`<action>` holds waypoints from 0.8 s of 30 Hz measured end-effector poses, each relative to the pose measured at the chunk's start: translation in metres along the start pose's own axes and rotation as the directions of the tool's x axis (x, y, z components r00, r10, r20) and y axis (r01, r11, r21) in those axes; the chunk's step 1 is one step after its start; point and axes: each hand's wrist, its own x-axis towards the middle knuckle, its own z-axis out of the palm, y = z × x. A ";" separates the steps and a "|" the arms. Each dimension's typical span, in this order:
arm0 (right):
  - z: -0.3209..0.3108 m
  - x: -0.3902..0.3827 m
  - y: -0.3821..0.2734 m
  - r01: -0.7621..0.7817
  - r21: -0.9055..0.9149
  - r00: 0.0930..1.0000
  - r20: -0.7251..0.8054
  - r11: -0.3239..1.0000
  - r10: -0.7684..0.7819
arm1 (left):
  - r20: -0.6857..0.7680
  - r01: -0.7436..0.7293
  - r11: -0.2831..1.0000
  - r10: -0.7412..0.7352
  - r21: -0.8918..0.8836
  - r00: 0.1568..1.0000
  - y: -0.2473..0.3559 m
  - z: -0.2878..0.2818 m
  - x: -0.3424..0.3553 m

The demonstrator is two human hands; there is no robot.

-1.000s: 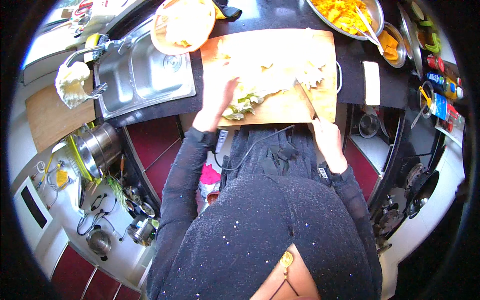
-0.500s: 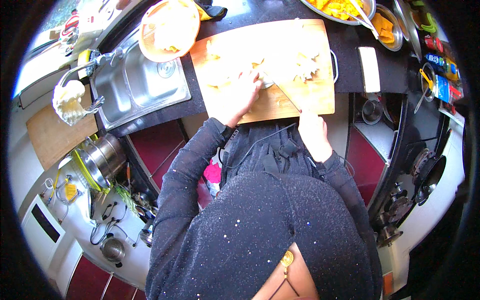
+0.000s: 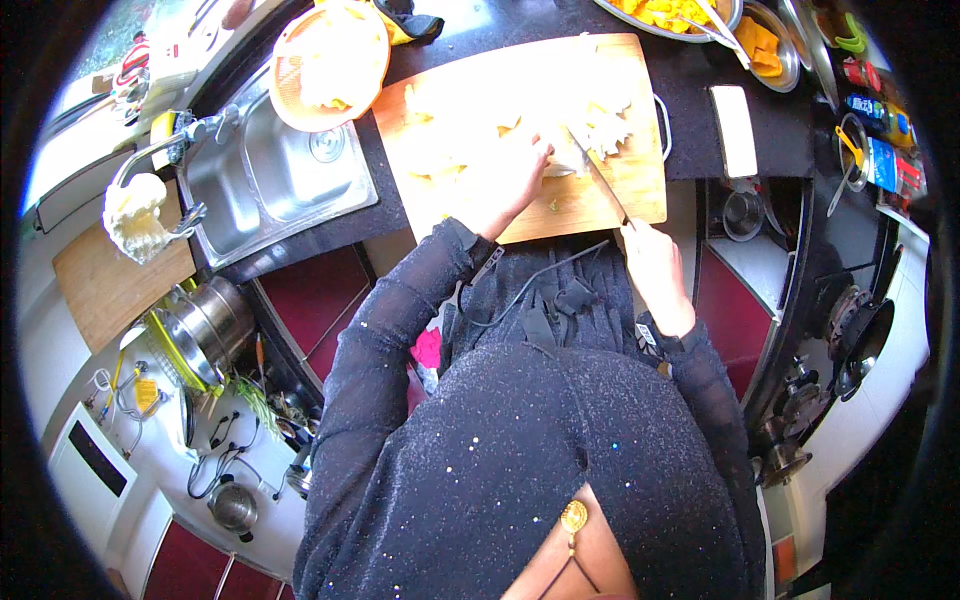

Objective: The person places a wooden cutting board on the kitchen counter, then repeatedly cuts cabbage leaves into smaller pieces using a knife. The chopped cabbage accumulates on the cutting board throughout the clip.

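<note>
A wooden cutting board (image 3: 600,205) lies on the dark counter before me, its upper part washed out by glare. My right hand (image 3: 655,265) is closed round the handle of a knife (image 3: 602,183). The blade slants up and left over the board, close to cut pale vegetable pieces (image 3: 608,132). My left hand (image 3: 512,190) rests on the board left of the blade, fingers drawn together against a pale vegetable piece (image 3: 562,171) whose kind I cannot make out. Yellowish scraps (image 3: 510,126) lie beyond the left hand.
An orange strainer basket (image 3: 287,75) with pale contents stands at the corner of the steel sink (image 3: 235,210). A bowl of yellow pieces (image 3: 735,20) and a smaller bowl of orange pieces (image 3: 793,70) are far right. A white rectangular object (image 3: 735,130) lies right of the board.
The right hand has moved right and slightly toward me, swinging the knife away from the left fingers. My left hand has shifted a little right and away from me.
</note>
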 end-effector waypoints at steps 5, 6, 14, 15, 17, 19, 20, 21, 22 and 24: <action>0.004 -0.008 -0.005 0.004 -0.136 1.000 0.031 0.991 0.000 | 0.031 -0.012 0.987 0.007 0.158 1.000 -0.008 0.010 0.001; 0.006 -0.009 -0.004 0.005 -0.136 0.999 0.042 0.991 0.001 | 0.025 -0.014 0.988 0.010 0.153 1.000 -0.010 0.011 0.002; 0.040 0.022 0.006 0.101 -0.200 0.994 -0.006 0.975 -0.105 | 0.073 0.241 0.923 -0.230 -0.300 0.971 -0.012 0.013 -0.006; 0.038 0.023 0.006 0.105 -0.167 0.993 -0.043 0.980 -0.113 | 0.078 0.282 0.837 -0.279 -0.468 0.957 -0.012 0.014 -0.007; 0.030 0.021 0.005 0.050 -0.114 0.996 -0.063 0.992 -0.057 | 0.041 0.223 0.880 -0.227 -0.418 0.973 -0.013 0.016 -0.005; 0.020 0.016 0.002 0.036 -0.066 0.997 -0.060 0.997 -0.040 | 0.002 0.007 0.998 -0.008 0.064 1.000 -0.015 0.016 -0.001; 0.015 0.012 0.000 0.019 -0.071 0.999 -0.039 0.997 -0.022 | -0.012 0.002 1.000 -0.002 0.020 1.000 -0.014 0.017 0.002; 0.011 0.009 -0.002 0.014 -0.071 1.000 -0.020 0.997 -0.015 | -0.043 0.002 1.000 -0.002 -0.017 0.999 -0.012 0.018 0.006; 0.008 0.005 -0.004 0.000 -0.079 1.000 -0.006 0.997 -0.001 | -0.077 -0.001 0.999 -0.003 -0.055 0.997 -0.011 0.019 0.007; 0.006 -0.002 -0.007 0.022 -0.067 1.000 0.016 0.998 -0.021 | -0.026 0.048 0.995 -0.050 -0.082 0.998 -0.007 0.016 0.006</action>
